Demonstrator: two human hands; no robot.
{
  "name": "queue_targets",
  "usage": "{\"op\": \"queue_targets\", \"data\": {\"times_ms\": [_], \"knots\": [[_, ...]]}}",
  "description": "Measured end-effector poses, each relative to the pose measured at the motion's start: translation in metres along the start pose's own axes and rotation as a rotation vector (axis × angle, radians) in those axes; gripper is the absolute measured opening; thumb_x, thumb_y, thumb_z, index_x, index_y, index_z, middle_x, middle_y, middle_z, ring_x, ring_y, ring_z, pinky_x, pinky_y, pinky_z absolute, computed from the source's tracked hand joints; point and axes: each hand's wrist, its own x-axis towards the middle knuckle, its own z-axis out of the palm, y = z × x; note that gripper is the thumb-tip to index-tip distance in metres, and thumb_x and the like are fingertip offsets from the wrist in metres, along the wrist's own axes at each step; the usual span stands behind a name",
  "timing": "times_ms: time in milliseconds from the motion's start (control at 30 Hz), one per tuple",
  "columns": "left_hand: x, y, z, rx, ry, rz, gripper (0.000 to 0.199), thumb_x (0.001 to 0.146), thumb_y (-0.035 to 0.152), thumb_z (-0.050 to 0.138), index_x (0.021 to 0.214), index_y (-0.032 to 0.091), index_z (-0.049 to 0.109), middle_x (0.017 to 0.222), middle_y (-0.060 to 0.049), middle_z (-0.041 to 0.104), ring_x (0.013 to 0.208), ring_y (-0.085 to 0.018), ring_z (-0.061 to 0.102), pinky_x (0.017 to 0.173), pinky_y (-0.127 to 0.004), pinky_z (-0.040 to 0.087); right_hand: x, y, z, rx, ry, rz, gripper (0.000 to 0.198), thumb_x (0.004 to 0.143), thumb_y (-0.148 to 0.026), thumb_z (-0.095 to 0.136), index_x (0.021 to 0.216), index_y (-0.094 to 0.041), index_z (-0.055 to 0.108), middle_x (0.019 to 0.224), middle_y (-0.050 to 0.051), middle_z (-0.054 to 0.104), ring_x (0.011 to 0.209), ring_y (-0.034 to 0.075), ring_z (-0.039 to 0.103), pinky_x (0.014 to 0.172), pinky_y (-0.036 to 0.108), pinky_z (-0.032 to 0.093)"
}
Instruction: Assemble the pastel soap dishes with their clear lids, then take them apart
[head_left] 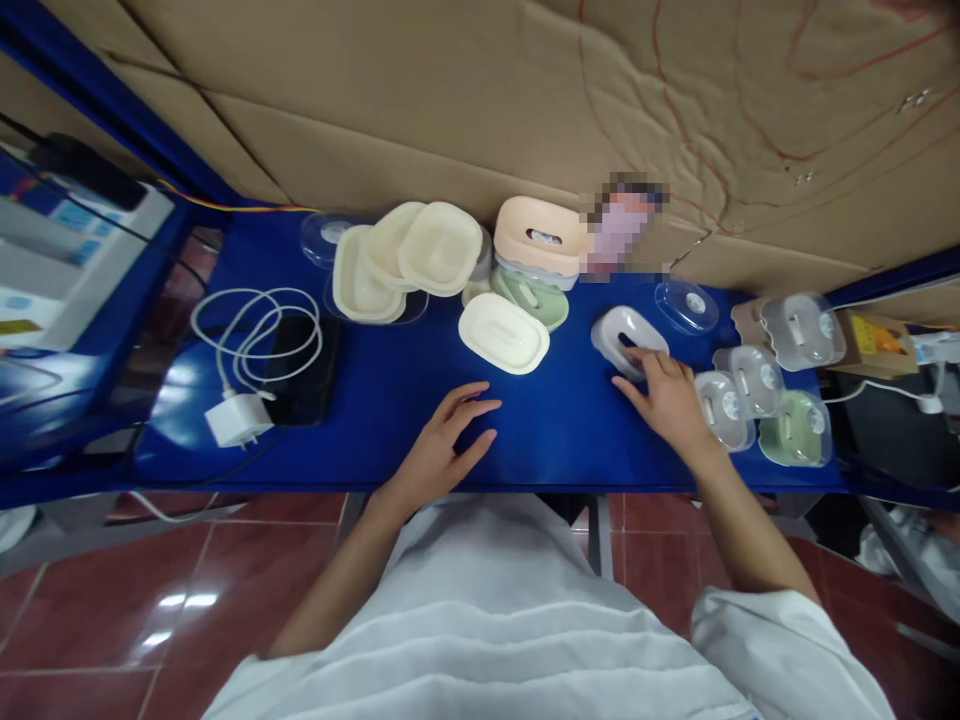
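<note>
My right hand (664, 395) is at a pale lilac soap dish (632, 335) with a dark slot in its top. Its fingertips touch the dish's near right side, while the thumb sticks out apart from it. My left hand (454, 440) hovers over the blue table's front part, fingers spread, holding nothing. Just beyond it lies a cream oval tray (504, 333). Behind that tray are a green soap dish piece (544, 300) and a peach soap dish (540, 225) stacked on a greyish piece. Several cream shells (442, 250) overlap to the left.
Clear-lidded soap dishes (796, 428) cluster at the right, near a loose clear lid (686, 306). A white charger (238, 420) with coiled cable and a black phone-like slab (304, 385) lie at left. Cardboard (420, 110) walls the back. A blurred-out patch (622, 230) covers something there.
</note>
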Motion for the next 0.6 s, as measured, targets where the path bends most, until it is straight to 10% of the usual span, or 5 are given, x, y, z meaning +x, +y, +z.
{"op": "queue_targets", "data": {"times_ms": [200, 333, 467, 600], "knots": [[0.036, -0.009, -0.008, 0.378, 0.013, 0.081, 0.054, 0.109, 0.029, 0.055, 0.163, 0.026, 0.050, 0.175, -0.015, 0.041, 0.164, -0.039, 0.036, 0.133, -0.068, 0.029, -0.057, -0.040, 0.019, 0.109, 0.095, -0.043, 0.043, 0.111, -0.041, 0.053, 0.151, -0.031, 0.063, 0.134, 0.013, 0.068, 0.139, 0.033, 0.061, 0.117, 0.056, 0.045], [0.046, -0.004, -0.008, 0.521, -0.037, 0.092, 0.047, 0.109, 0.022, 0.053, 0.155, 0.025, 0.059, 0.156, -0.017, 0.062, 0.152, -0.041, 0.051, 0.131, -0.079, 0.013, -0.069, -0.063, 0.035, 0.174, 0.200, 0.011, 0.043, 0.110, -0.036, 0.055, 0.152, -0.035, 0.062, 0.135, 0.012, 0.067, 0.142, 0.034, 0.061, 0.115, 0.058, 0.049], [0.025, 0.006, 0.001, 0.518, -0.090, 0.153, 0.035, 0.107, 0.014, 0.054, 0.132, 0.027, 0.075, 0.128, -0.013, 0.075, 0.129, -0.036, 0.066, 0.127, -0.074, 0.030, -0.067, -0.087, 0.040, 0.314, 0.399, 0.140, 0.040, 0.109, -0.036, 0.056, 0.148, -0.035, 0.067, 0.133, 0.013, 0.068, 0.130, 0.034, 0.068, 0.110, 0.058, 0.055], [-0.002, 0.011, 0.014, 0.379, -0.065, 0.208, 0.042, 0.107, 0.015, 0.057, 0.145, 0.028, 0.068, 0.140, -0.014, 0.069, 0.125, -0.031, 0.069, 0.111, -0.054, 0.056, -0.065, -0.118, 0.037, 0.466, 0.457, 0.210, 0.046, 0.108, -0.037, 0.055, 0.153, -0.039, 0.064, 0.134, 0.012, 0.068, 0.126, 0.034, 0.070, 0.108, 0.058, 0.059]]}}
